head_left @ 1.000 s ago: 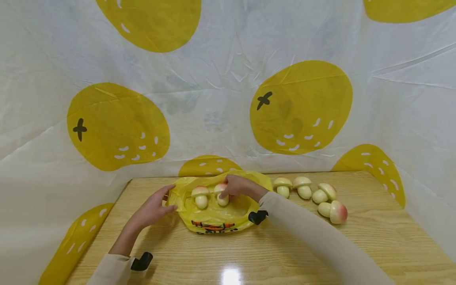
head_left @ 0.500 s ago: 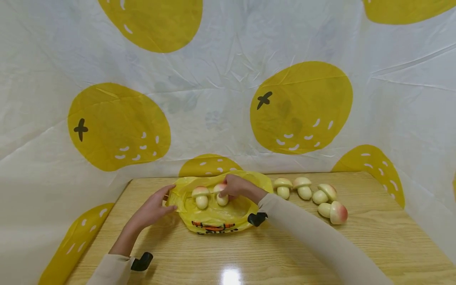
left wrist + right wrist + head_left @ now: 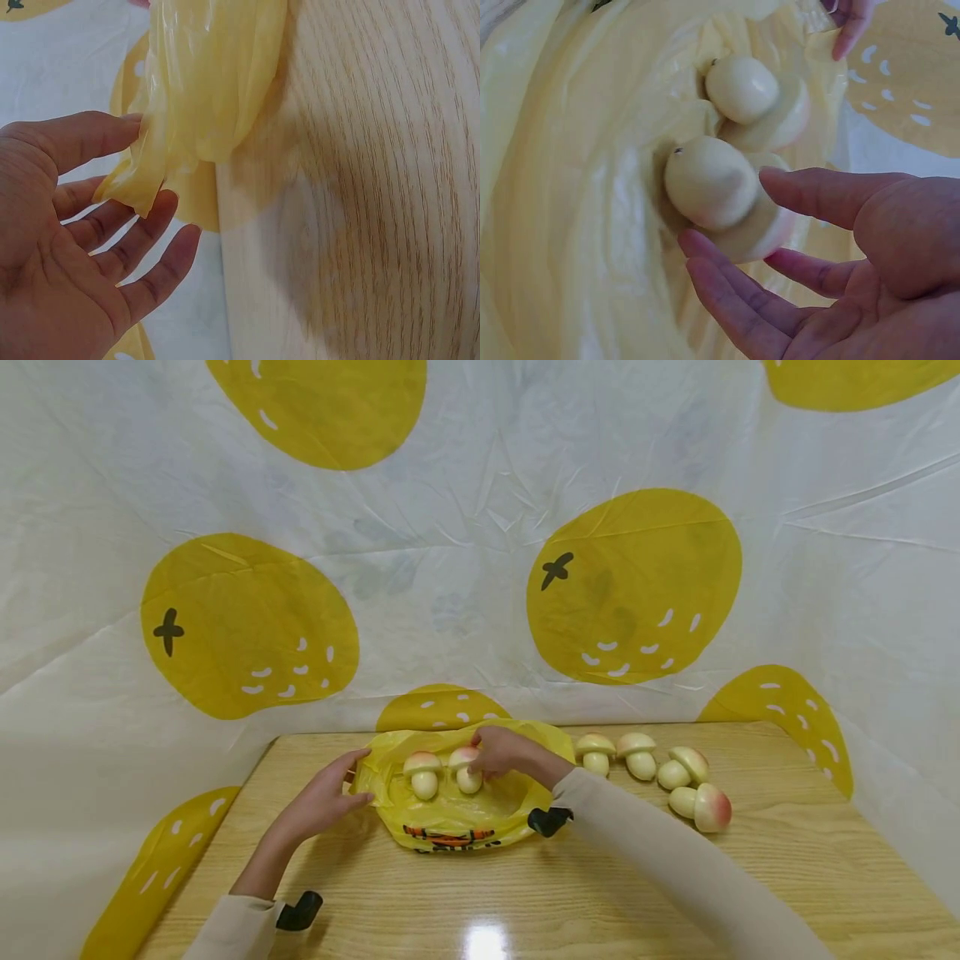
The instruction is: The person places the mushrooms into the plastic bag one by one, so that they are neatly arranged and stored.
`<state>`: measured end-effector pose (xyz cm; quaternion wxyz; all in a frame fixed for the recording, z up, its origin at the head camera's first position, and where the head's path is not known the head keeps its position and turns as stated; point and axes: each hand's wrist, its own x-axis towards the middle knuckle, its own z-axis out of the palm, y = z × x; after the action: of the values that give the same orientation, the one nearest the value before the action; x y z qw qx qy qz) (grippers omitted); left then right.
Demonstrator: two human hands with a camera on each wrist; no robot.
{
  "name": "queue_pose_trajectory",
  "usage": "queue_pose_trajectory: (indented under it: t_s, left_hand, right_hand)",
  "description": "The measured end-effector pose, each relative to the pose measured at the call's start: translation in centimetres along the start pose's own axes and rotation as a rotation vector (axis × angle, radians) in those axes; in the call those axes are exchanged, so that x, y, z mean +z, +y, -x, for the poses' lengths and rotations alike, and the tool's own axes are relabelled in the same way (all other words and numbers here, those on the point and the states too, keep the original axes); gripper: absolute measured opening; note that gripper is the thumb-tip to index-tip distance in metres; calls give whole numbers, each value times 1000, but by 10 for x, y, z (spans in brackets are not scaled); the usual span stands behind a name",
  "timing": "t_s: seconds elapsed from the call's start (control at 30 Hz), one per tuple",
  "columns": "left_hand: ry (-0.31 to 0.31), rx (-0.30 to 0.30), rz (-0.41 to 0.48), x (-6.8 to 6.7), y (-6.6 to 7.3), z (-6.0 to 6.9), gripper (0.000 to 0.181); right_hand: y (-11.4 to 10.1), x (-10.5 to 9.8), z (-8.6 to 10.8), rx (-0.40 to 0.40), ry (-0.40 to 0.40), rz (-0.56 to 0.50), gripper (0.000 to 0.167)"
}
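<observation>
A yellow plastic bag (image 3: 450,817) lies spread on the table with its mouth wide. Inside it, two toy mushrooms with pale stems and pink-tinged caps stand side by side: a left mushroom (image 3: 423,777) and a right mushroom (image 3: 467,770). My left hand (image 3: 322,797) holds the bag's left edge between thumb and fingers; the left wrist view shows the bag's rim (image 3: 142,169) there. At the right mushroom's cap is my right hand (image 3: 506,753), its thumb (image 3: 825,191) and fingers spread loosely around it. Whether the fingertips touch the mushroom I cannot tell.
Several more toy mushrooms (image 3: 637,756) lie on the wooden table (image 3: 600,877) right of the bag, the nearest pink-capped one (image 3: 708,808) on its side. A white curtain (image 3: 450,585) with yellow fruit prints hangs behind the table and along both sides.
My right hand has eased slightly right, its thumb moving off the right mushroom's stem and its grasp loosening. The mushroom stays in the bag. My left hand has not visibly moved.
</observation>
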<state>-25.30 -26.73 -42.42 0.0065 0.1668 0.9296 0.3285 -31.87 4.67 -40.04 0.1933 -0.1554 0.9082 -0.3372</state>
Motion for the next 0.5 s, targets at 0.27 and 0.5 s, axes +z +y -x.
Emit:
queue_pose_trajectory:
  t_s: [0.27,0.5]
  left_hand:
    - [-5,-5,-4,-1,3,0,73]
    - [-12,-10,4,0,4,0,73]
  right_hand:
    - [1,-1,6,-33,27,54,59]
    - [3,12,7,-43,68,46,47]
